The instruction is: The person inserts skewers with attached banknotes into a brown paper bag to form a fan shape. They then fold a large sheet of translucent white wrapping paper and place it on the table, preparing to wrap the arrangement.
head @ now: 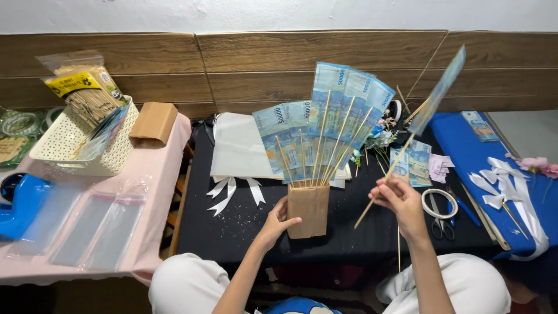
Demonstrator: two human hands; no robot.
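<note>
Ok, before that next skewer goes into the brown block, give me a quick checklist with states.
1. Left hand steadies the brown block: ok.
2. Right hand grips the skewer with the banknote on top: ok.
3. Block upright on the black table: ok.
4. Banknotes already in the block fan out, leaving space at the right: ok.
5. Note firmly fixed to its skewer: cannot tell.
6. Scissors lie near the right wrist: not ok.

You're gripping a brown paper block w/ your left hand, standing upright on black cloth, blue banknotes on skewers fanning from its top. You're holding another skewered banknote tilted up-right in your right hand.
</note>
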